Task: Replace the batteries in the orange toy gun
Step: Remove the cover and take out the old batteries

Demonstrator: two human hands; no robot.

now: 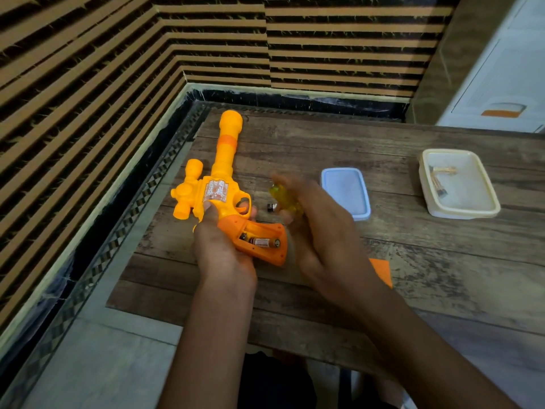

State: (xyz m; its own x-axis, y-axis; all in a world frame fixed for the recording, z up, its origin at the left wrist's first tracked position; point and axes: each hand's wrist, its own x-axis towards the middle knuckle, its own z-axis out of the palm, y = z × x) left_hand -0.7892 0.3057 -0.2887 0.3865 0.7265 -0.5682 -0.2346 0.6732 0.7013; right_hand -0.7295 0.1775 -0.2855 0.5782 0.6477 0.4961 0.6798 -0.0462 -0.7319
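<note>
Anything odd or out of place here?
Nothing damaged or spilled. The toy gun has its grip compartment open with one battery inside; the slot beside it looks empty. A loose battery lies on the table near the trigger, and an orange piece, likely the cover, sits partly under the right forearm.

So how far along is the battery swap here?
Done: compartment open, orange cover off, loose battery on the table. In hand: left hand grips the toy gun, right hand holds a yellow screwdriver. Left, probably: the seated battery must come out, batteries from the tub go in, cover back on.
</note>
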